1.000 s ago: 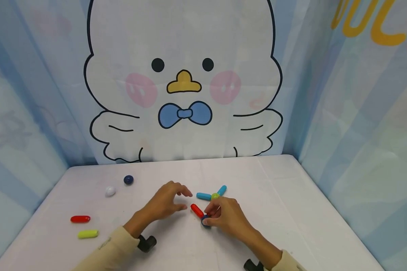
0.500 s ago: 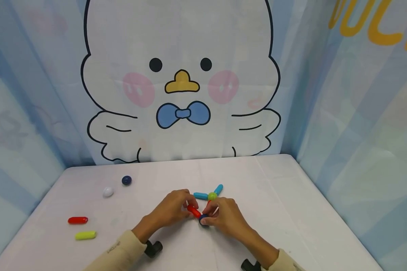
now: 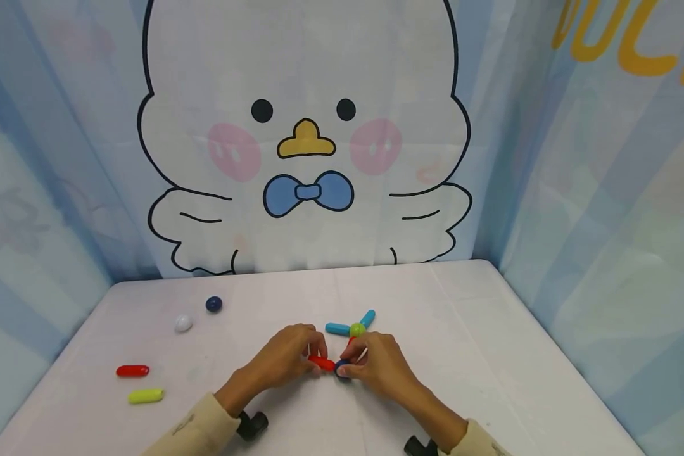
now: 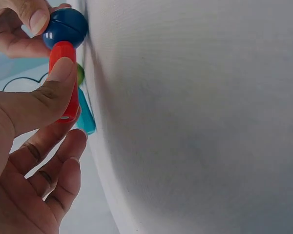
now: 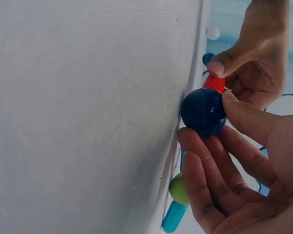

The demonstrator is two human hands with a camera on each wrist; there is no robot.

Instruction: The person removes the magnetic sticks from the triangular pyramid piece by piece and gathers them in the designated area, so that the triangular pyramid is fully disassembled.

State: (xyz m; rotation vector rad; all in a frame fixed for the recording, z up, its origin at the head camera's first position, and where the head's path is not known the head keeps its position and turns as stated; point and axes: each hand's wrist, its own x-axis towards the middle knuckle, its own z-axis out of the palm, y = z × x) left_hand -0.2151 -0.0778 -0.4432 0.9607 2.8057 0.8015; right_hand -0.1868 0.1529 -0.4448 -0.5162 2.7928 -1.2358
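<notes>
My left hand [image 3: 289,353] pinches a short red rod [image 3: 322,363] between thumb and fingers, just above the white table. The rod's right end meets a dark blue ball [image 5: 203,111], which my right hand [image 3: 385,366] holds between thumb and fingertips. In the left wrist view the red rod [image 4: 63,51] sits directly against the blue ball [image 4: 66,28]. Behind the hands lies a joined piece: a lime-green ball [image 3: 357,330] with two light blue rods [image 3: 338,329] stuck out from it. A bit of red shows below that green ball, partly hidden by my right hand.
Toward the left of the table [image 3: 444,316] lie another red rod [image 3: 132,371] and a yellow-green rod [image 3: 145,396]. A white ball [image 3: 183,323] and a second dark blue ball [image 3: 214,304] sit farther back. A curtain with a cartoon duck [image 3: 308,234] stands behind the table.
My left hand has come in from the left and taken hold of the red rod. The rod has swung from slanting to nearly level, while my right hand stays on the blue ball.
</notes>
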